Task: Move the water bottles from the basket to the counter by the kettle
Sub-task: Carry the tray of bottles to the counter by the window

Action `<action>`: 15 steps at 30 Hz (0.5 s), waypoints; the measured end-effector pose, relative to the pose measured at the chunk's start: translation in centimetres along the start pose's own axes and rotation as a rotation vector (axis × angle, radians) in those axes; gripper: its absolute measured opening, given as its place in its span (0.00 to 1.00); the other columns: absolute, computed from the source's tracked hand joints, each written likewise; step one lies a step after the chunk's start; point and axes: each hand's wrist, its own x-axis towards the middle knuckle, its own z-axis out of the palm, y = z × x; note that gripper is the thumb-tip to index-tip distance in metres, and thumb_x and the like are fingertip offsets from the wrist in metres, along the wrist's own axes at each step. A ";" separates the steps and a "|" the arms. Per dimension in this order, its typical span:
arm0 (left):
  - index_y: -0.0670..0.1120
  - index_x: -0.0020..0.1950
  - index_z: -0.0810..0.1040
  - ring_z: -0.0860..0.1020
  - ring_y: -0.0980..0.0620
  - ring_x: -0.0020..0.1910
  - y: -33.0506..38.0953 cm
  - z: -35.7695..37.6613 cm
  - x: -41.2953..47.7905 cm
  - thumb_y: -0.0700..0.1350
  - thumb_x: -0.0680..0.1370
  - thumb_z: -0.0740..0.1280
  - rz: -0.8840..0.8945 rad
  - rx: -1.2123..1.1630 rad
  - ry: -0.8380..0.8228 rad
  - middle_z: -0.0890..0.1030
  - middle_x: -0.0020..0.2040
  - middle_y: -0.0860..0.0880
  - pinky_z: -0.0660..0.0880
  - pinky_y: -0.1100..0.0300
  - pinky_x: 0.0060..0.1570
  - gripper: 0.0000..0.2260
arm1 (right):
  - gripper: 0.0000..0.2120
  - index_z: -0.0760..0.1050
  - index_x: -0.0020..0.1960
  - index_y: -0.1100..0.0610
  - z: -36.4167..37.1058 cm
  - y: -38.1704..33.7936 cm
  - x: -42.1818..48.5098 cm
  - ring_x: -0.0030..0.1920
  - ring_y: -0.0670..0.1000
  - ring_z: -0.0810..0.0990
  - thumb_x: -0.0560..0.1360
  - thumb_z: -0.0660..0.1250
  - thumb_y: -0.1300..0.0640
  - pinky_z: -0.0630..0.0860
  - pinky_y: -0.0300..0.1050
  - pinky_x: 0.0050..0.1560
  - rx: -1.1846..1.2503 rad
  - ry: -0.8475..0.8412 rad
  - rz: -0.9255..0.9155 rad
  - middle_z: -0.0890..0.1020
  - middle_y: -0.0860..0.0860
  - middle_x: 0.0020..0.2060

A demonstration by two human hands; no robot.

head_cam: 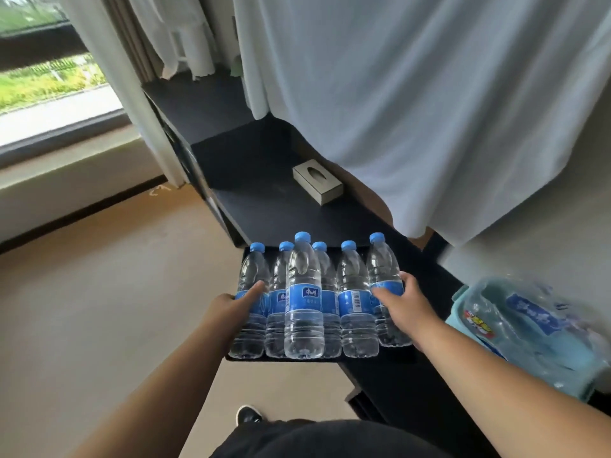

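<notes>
Several clear water bottles (304, 302) with blue caps and blue labels stand upright in a tight row on a black counter ledge (390, 361). My left hand (236, 305) presses against the leftmost bottle (253, 292), fingers laid along its label. My right hand (401, 300) wraps around the rightmost bottle (383, 272) at its label. At the right edge sits a light teal basket (591, 365) holding a plastic-wrapped pack of more bottles (522, 328), blurred. No kettle is in view.
A white tissue box (318, 182) lies farther back on the black counter (264, 206). A pale curtain (413, 94) hangs over the counter's back. Tan floor (99, 309) and a window are to the left. My shoe (248, 414) shows below.
</notes>
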 end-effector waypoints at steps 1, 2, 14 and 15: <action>0.38 0.49 0.83 0.87 0.39 0.42 -0.1 -0.9 0.3 0.65 0.72 0.76 -0.002 -0.016 0.011 0.87 0.43 0.39 0.84 0.41 0.50 0.28 | 0.32 0.62 0.78 0.48 1.0 -0.7 0.3 0.51 0.51 0.83 0.78 0.72 0.47 0.80 0.51 0.48 -0.006 -0.008 -0.002 0.81 0.50 0.55; 0.39 0.49 0.83 0.87 0.39 0.42 -0.3 -1.9 0.6 0.65 0.72 0.76 -0.004 -0.025 0.023 0.87 0.43 0.39 0.84 0.41 0.50 0.27 | 0.33 0.62 0.78 0.48 2.0 -1.4 0.6 0.52 0.52 0.84 0.78 0.72 0.47 0.81 0.54 0.53 -0.018 -0.017 -0.003 0.81 0.50 0.55; 0.41 0.51 0.80 0.87 0.41 0.41 -3.6 -16.9 6.3 0.60 0.75 0.76 -0.085 -0.182 0.125 0.86 0.44 0.39 0.84 0.49 0.40 0.22 | 0.36 0.59 0.80 0.50 18.7 -10.6 4.1 0.52 0.49 0.81 0.78 0.73 0.47 0.79 0.49 0.50 -0.145 -0.175 -0.067 0.79 0.49 0.59; 0.41 0.51 0.79 0.87 0.41 0.41 -3.8 -18.2 6.7 0.60 0.75 0.76 -0.081 -0.193 0.134 0.86 0.44 0.40 0.83 0.51 0.38 0.22 | 0.36 0.60 0.79 0.50 20.2 -11.4 4.4 0.53 0.49 0.82 0.78 0.73 0.47 0.80 0.50 0.52 -0.150 -0.191 -0.072 0.79 0.49 0.59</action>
